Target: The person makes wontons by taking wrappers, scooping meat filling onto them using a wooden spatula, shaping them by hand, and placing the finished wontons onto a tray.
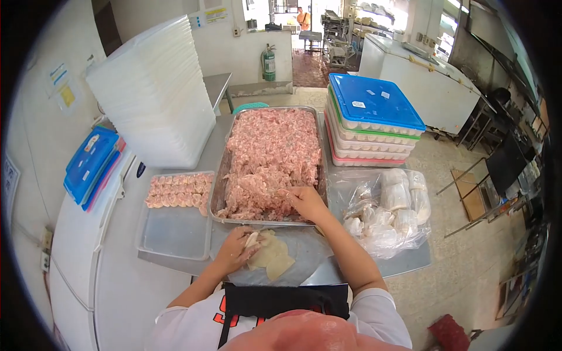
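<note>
A large metal tray (pixel 323 175) full of pink ground meat (pixel 272 146) stands in the middle of the table. My right hand (pixel 307 203) is over the meat's near right part, its fingers closed; what they grip is hidden. My left hand (pixel 235 248) is curled around a pale dumpling wrapper (pixel 252 238) just in front of the tray. Beside it, loose round wrappers (pixel 276 260) lie overlapping on the work surface. To the left, filled dumplings (pixel 178 190) sit in rows at the far end of a translucent plastic tray (pixel 175 234).
A tall stack of white plastic trays (pixel 155 93) rises at the back left. Filled containers with a blue lid (pixel 377 100) are piled at the back right. A plastic bag of white wrapped packs (pixel 389 213) lies on the right. Several coloured lids (pixel 91 167) lean at far left.
</note>
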Tool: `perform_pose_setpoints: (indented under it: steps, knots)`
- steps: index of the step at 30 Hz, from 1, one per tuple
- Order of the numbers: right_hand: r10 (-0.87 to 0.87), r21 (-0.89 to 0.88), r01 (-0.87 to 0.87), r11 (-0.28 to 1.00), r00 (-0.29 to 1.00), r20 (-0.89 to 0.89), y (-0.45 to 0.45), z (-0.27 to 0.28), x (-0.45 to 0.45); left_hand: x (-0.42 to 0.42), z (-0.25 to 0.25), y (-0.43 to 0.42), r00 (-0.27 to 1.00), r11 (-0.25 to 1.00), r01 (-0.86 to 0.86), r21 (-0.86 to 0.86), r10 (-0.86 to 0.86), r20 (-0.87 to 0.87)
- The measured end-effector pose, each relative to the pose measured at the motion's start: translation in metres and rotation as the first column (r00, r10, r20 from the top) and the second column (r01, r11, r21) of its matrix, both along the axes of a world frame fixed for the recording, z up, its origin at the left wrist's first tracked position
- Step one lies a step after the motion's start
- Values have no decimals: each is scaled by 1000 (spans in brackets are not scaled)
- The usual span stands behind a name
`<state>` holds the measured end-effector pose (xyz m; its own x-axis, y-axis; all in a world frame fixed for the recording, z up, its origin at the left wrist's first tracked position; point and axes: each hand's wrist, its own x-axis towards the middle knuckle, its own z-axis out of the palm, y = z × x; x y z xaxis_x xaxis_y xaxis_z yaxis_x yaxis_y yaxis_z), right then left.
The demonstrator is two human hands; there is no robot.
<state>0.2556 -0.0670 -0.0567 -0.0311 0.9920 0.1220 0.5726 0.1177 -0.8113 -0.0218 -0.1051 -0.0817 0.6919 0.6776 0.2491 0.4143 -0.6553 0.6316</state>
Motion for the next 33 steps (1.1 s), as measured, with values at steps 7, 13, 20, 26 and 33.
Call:
perform_pose_setpoints:
  steps: [7,13,20,26,33]
  knots:
    - [-22,76,25,997,999,-49,2,-11,2,31,27,6,985,971,86,-222,-49,167]
    - [-29,97,32,995,999,-37,7,-20,4,43,25,14,993,997,80,-6,-79,83]
    - [-5,48,7,999,999,-44,4,-13,3,38,-12,19,956,900,289,325,-286,-56]
    - [-12,31,13,999,999,-47,-4,2,0,34,-8,-6,977,952,209,222,-193,-91]
    - [-29,9,29,1000,997,-77,0,-5,1,32,-5,20,952,966,250,59,-256,168]
